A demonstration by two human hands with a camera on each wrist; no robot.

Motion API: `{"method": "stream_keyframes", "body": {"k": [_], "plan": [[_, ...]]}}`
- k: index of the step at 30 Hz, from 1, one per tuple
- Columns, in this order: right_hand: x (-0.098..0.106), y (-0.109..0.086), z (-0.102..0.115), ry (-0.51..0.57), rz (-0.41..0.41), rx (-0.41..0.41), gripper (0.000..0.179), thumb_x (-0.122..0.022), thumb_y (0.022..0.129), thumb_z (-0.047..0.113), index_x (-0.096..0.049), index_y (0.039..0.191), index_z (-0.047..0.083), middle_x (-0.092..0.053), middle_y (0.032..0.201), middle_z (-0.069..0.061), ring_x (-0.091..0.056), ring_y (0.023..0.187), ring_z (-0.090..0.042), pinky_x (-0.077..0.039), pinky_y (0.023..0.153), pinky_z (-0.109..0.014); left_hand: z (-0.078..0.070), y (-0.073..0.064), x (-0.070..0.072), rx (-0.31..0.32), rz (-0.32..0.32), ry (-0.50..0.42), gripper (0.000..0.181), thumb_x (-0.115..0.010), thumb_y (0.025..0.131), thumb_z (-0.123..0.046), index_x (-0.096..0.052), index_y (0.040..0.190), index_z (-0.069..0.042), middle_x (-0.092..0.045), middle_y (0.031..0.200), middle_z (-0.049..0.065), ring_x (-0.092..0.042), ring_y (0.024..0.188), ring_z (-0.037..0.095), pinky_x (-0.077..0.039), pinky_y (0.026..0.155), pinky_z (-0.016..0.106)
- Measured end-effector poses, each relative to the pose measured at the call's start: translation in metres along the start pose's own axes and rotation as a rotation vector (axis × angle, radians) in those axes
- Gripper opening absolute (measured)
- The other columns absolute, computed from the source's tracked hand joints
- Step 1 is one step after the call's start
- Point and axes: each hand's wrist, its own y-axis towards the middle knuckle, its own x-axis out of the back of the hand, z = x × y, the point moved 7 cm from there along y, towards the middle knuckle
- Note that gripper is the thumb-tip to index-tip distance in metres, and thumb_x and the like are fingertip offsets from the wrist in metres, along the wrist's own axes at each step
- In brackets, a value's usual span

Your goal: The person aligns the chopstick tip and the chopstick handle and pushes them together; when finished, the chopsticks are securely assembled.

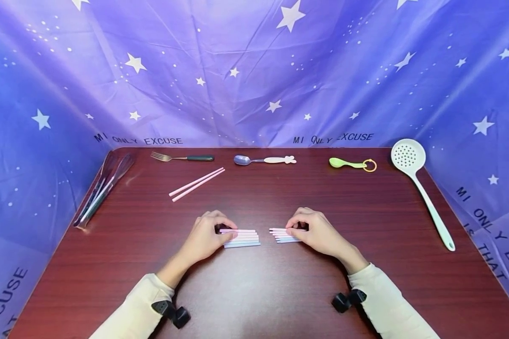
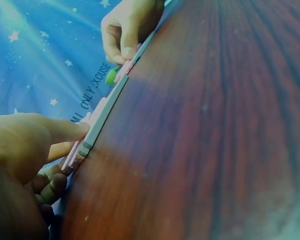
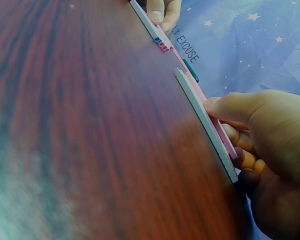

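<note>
Two small rows of short pink and blue-grey sticks lie near the middle of the table. My left hand (image 1: 208, 235) pinches at the left row of sticks (image 1: 248, 238), thumb on the near side and fingers curled behind. Across a small gap, my right hand (image 1: 320, 234) grips the outer end of the right row of sticks (image 1: 278, 235) in the same way. In the left wrist view, a blue-grey stick (image 2: 106, 111) lies nearest the camera with pink ones behind it. The right wrist view shows a blue-grey stick (image 3: 205, 122) beside a pink one under the thumb.
Behind the hands lie a pair of pink chopsticks (image 1: 196, 181), a fork (image 1: 200, 158), a spoon with a white handle (image 1: 276, 160) and a small green spoon (image 1: 348, 163). A pale skimmer (image 1: 427, 202) is at the right; a shiny tongs-like utensil (image 1: 94, 207) lies far left.
</note>
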Motion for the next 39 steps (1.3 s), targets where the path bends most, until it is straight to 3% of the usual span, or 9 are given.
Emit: {"method": "stream_keyframes", "body": {"k": [7,14,20,30,39], "plan": [[-0.001,-0.001,-0.002,0.000,0.004,0.011,0.019,-0.079,0.086,0.005,-0.076,0.087,0.023,-0.062,0.082,0.012,-0.055,0.077,-0.006,-0.045,0.068,-0.021,0.001,0.001,0.000,0.010,-0.013,-0.012,0.011,-0.085,0.080,-0.017,-0.081,0.087,-0.024,-0.070,0.087,-0.009,-0.058,0.084,0.011,-0.042,0.075,0.028],[0.001,0.000,-0.001,0.019,-0.006,0.003,0.019,-0.078,0.086,0.005,-0.077,0.088,0.023,-0.063,0.083,0.012,-0.055,0.077,-0.003,-0.046,0.067,-0.021,0.000,0.000,0.008,0.031,-0.055,-0.027,0.009,-0.086,0.083,-0.021,-0.080,0.088,-0.027,-0.076,0.090,-0.011,-0.064,0.086,0.012,-0.046,0.076,0.028],[0.006,0.001,0.000,0.038,-0.022,-0.006,0.018,-0.079,0.087,0.006,-0.076,0.089,0.024,-0.064,0.084,0.012,-0.056,0.078,-0.003,-0.047,0.067,-0.021,-0.002,0.001,0.014,0.064,-0.065,-0.062,0.005,-0.082,0.087,-0.023,-0.079,0.090,-0.025,-0.075,0.082,-0.015,-0.061,0.075,0.006,-0.046,0.071,0.024],[0.022,0.004,0.016,0.044,-0.062,0.029,0.007,-0.081,0.088,0.011,-0.077,0.089,0.017,-0.064,0.085,0.010,-0.058,0.079,-0.005,-0.049,0.068,-0.023,-0.022,0.007,0.027,0.019,-0.072,-0.124,0.004,-0.080,0.091,-0.022,-0.079,0.094,-0.021,-0.073,0.076,-0.013,-0.053,0.052,0.008,-0.041,0.056,0.022],[0.038,0.012,0.037,0.033,-0.109,0.032,0.012,-0.081,0.089,0.011,-0.077,0.091,0.021,-0.067,0.089,0.011,-0.055,0.075,-0.005,-0.043,0.064,-0.020,-0.046,0.015,0.036,-0.063,-0.089,-0.100,0.006,-0.081,0.090,-0.021,-0.079,0.094,-0.024,-0.074,0.081,-0.013,-0.040,0.056,0.006,-0.033,0.054,0.022]]}}
